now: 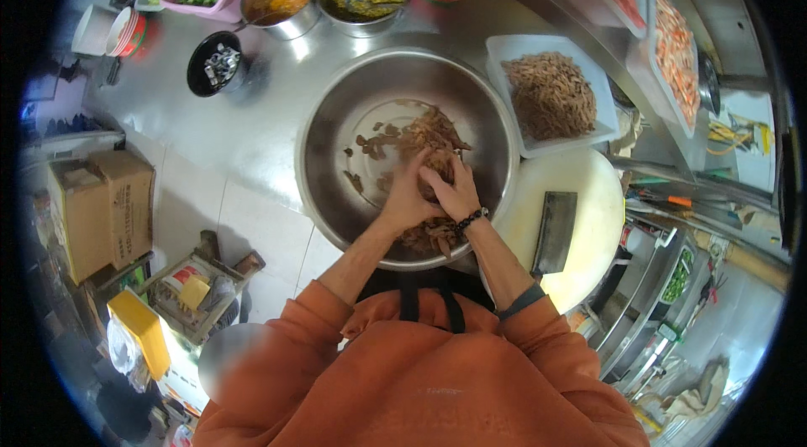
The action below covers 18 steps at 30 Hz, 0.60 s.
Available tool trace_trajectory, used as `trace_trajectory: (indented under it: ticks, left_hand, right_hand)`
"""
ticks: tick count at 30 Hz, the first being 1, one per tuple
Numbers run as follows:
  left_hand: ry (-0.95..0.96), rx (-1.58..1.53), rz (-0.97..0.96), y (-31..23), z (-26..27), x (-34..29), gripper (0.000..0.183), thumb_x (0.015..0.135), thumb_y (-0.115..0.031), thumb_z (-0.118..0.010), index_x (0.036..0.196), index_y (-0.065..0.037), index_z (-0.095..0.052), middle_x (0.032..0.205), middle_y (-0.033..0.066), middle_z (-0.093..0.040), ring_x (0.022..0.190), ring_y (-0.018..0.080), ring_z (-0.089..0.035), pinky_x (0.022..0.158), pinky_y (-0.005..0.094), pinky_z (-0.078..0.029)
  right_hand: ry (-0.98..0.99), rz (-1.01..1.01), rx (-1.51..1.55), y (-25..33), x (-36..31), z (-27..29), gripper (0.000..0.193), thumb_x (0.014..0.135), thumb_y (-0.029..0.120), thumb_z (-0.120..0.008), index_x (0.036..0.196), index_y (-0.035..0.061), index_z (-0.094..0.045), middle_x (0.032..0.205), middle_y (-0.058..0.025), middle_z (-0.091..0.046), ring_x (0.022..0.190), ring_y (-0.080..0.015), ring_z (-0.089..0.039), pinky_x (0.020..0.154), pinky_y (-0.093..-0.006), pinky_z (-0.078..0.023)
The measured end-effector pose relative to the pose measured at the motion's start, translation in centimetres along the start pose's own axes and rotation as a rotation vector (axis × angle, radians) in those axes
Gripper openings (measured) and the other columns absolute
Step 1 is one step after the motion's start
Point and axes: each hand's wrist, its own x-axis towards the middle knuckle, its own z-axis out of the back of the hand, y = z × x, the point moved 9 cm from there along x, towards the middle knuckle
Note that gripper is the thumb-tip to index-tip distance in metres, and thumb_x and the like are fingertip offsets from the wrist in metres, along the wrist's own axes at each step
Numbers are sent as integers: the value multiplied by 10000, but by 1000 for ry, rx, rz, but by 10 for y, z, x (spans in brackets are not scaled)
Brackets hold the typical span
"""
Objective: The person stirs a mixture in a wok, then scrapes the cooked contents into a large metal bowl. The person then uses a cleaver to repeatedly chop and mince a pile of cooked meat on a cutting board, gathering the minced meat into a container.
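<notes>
A wide steel basin point(326, 153) holds shredded brown meat point(427, 129), some heaped, some scattered in small bits over its bottom. Both my hands are inside it, cupped around one clump of the meat point(438, 163). My left hand point(407, 197) presses the clump from the left, its fingers partly hidden behind it. From the right, my right hand point(456, 192) closes on the same clump, with a dark beaded bracelet at the wrist. More meat pieces point(431, 237) lie below my hands near the basin's front wall.
Right of the basin sit a white tub point(523, 140) of shredded meat and a round cutting board point(595, 195) bearing a cleaver point(555, 232). Behind are steel bowls point(290, 25) point(366, 26) and a black container point(195, 77). Cardboard boxes point(118, 211) stand left.
</notes>
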Motion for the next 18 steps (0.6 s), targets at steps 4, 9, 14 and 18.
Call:
trace_trajectory:
  ticks: [4,9,14,18]
  left_hand:
    - [-41,-10,-69,-28,27,2,1210,638,-108,-1011,1656,-32,-362,1575,204,-479,1453,330,-503,1209,428,-448]
    - [-65,-108,-62,-81,37,-7,1063,702,-27,-954,1623,-36,-421,1531,164,-568,1389,293,-574,1167,397,-487]
    - [-18,-146,-28,-133,-9,-33,1083,702,-55,-977,1630,-100,-422,1533,159,-567,1373,269,-592,1151,406,-513]
    - [26,31,-251,-190,-89,-43,1210,605,-206,-1059,1635,-122,-429,1549,189,-518,1411,337,-551,1162,426,-527]
  right_hand:
    - [-42,129,62,39,-4,14,815,879,525,-812,1497,45,-584,1445,-300,-543,1350,-446,-568,1139,-481,-481]
    - [-162,256,60,82,-17,30,752,885,566,-761,1458,103,-609,1410,-322,-545,1292,-506,-589,1114,-523,-496]
    - [-276,373,199,79,-66,92,664,871,484,-793,1413,141,-620,1384,-304,-534,1226,-522,-592,1082,-549,-510]
    - [-408,451,195,45,-106,182,666,882,461,-824,1384,67,-635,1338,-289,-578,1213,-480,-608,1048,-514,-531]
